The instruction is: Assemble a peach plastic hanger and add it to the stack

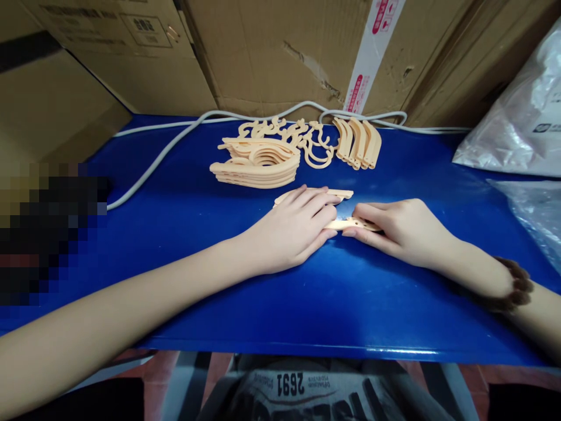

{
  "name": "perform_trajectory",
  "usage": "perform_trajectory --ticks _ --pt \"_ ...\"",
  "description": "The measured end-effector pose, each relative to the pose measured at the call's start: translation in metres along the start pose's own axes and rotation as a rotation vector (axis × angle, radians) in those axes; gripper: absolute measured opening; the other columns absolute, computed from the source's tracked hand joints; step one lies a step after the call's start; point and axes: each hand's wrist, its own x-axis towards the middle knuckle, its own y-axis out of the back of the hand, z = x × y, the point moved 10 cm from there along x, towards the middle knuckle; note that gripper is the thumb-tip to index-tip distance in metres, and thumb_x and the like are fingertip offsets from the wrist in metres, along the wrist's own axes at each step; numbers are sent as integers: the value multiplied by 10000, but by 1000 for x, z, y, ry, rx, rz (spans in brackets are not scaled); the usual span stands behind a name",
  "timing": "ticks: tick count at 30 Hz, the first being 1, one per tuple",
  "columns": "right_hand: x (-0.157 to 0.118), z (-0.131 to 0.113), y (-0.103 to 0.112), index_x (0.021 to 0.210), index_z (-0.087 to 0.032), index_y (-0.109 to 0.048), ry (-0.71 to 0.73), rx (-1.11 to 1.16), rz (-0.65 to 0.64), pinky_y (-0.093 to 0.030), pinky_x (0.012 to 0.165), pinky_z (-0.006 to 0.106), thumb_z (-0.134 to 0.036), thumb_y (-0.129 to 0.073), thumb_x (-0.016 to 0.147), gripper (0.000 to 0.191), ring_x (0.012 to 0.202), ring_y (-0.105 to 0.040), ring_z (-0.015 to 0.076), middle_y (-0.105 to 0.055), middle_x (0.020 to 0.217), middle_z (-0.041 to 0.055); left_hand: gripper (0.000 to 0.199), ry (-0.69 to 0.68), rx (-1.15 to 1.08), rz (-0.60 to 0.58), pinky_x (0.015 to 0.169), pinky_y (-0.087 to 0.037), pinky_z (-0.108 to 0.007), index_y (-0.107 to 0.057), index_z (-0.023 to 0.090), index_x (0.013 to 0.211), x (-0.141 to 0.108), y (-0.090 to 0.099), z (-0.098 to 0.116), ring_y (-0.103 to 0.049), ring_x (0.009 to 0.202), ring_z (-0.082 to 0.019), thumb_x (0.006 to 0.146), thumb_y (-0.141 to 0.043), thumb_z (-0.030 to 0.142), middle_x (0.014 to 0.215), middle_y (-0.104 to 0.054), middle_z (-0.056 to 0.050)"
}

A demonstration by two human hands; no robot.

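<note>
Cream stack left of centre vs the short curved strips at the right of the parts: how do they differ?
The stack is piled several layers high; the strips lie side by side in a row.
The stack's pieces run roughly left to right; the strips point towards and away from the person.
The stack looks wider overall than the row of strips.
Shared: cream colour, curved shapes, both on the blue table.
</note>
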Motion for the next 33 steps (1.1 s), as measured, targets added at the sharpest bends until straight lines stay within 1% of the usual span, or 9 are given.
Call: perform_trajectory --ticks 8,15,23,33 --pt "-1 -1 0 762 -205 -491 2 -28 3 -247 515 257 -586 -317 1013 488 536 -540 139 -614 677 15 283 -21 6 17 1162 -349 -529 -570 108 1141 1 1 2 -435 1389 -326 1053 -367 284 1420 -534 -162" --pt "-1 -1 0 772 -208 -484 8 -18 -5 -262 519 255 -547 -336 1019 445 540 -543 140 -621 688 14 222 -22 -1 -1 1162 -347 -544 -564 127 1138 1 0 1 -421 1403 -333 1024 -441 272 1436 -521 -163" --pt "-1 -1 0 779 -207 -485 11 -14 -7 -261 518 257 -540 -332 1022 440 546 -550 142 -627 689 17 224 -36 8 11 1148 -365 -538 -564 114 1126 0 0 2 -433 1391 -342 1020 -433 261 1424 -529 -171" --pt "-1 -2 0 794 -198 -505 23 -3 -12 -255 512 257 -542 -317 1025 455 539 -547 139 -628 688 22 215 -33 9 8 1157 -353 -531 -569 119 1119 0 1 2 -430 1393 -336 1016 -430 246 1423 -527 -168"
